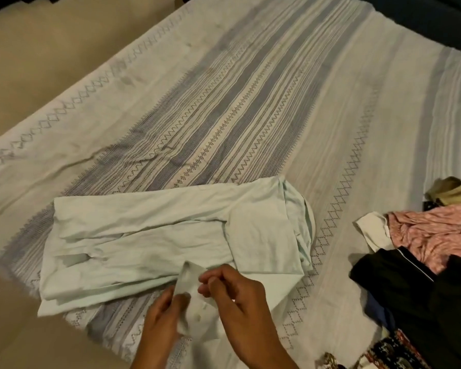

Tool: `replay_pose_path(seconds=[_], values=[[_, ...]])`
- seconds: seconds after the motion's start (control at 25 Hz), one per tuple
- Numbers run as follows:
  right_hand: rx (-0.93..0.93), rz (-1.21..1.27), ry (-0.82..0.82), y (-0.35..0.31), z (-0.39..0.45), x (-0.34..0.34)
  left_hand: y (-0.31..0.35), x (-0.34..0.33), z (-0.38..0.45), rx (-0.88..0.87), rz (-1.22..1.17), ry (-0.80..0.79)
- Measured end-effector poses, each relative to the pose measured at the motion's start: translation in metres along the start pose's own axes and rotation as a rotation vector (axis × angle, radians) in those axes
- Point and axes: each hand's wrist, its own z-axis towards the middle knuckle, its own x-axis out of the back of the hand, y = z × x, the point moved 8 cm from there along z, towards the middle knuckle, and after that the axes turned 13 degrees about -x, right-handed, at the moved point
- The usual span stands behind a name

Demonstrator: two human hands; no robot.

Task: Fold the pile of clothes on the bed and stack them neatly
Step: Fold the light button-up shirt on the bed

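Note:
A pale mint shirt [157, 235] lies spread across the near part of the bed, partly folded, with its collar end at the right. Its buttoned cuff [194, 310] is lifted at the near edge. My left hand [160, 323] pinches the cuff from the left. My right hand [240, 296] grips the same cuff from the right, fingers curled over the fabric. At the right edge sits the pile of unfolded clothes [423, 249]: a pink patterned garment, a white piece, a black garment with a white stripe and an olive item at the back.
The bed is covered by a light sheet [250, 102] with grey stripes and zigzag bands. Beige floor [37, 49] runs along the left and far side. Dark floral fabric [389, 352] lies at the bottom right.

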Motion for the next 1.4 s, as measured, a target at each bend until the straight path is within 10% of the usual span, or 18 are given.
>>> replay_pose_path(seconds=[0.44, 0.76, 0.96, 1.2, 1.4], values=[[0.054, -0.384, 0.612, 0.043, 0.131, 0.104, 0.142, 0.151, 0.117, -0.343, 0.133, 0.151], [-0.281, -0.904, 0.179, 0.075, 0.267, 0.153, 0.019, 0.274, 0.226, -0.058, 0.199, 0.112], [-0.367, -1.118, 0.282, 0.058, 0.283, 0.162, 0.042, 0.251, 0.211, 0.003, 0.128, 0.182], [0.104, -1.070, 0.596, 0.033, 0.235, 0.116, 0.048, 0.246, 0.214, -0.031, 0.176, 0.261], [0.291, -1.179, 0.271, 0.060, 0.201, 0.005, 0.020, 0.266, 0.216, 0.071, 0.167, 0.295]])
